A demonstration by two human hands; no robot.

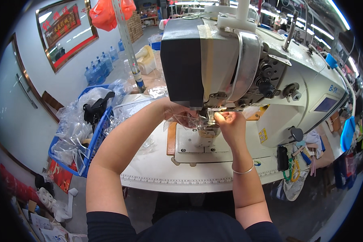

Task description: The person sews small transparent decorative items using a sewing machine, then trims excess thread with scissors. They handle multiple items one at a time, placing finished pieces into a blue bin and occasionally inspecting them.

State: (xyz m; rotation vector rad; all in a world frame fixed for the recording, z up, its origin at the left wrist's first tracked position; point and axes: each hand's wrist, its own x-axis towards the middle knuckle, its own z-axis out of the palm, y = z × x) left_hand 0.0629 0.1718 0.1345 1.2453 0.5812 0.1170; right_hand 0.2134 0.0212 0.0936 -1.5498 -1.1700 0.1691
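Note:
A large white sewing machine (234, 60) stands in front of me, its dark end cover toward the left. Under its head, beside the needle area, a piece of clear plastic sheet (193, 121) lies across the raised post (205, 140). My left hand (179, 112) grips this sheet from the left, its fingers closed and partly hidden behind the plastic and the machine head. On the other side of the needle area, my right hand (232, 121) has its fingers curled in a pinch at the sheet's right end. The fingertips are close to the presser foot.
A blue crate (93, 150) full of clear plastic pieces stands left of the white table (149, 171). More clear plastic (123, 117) lies at the table's left side. Scissors with yellow handles (295, 171) and a black object (282, 158) sit at the right edge.

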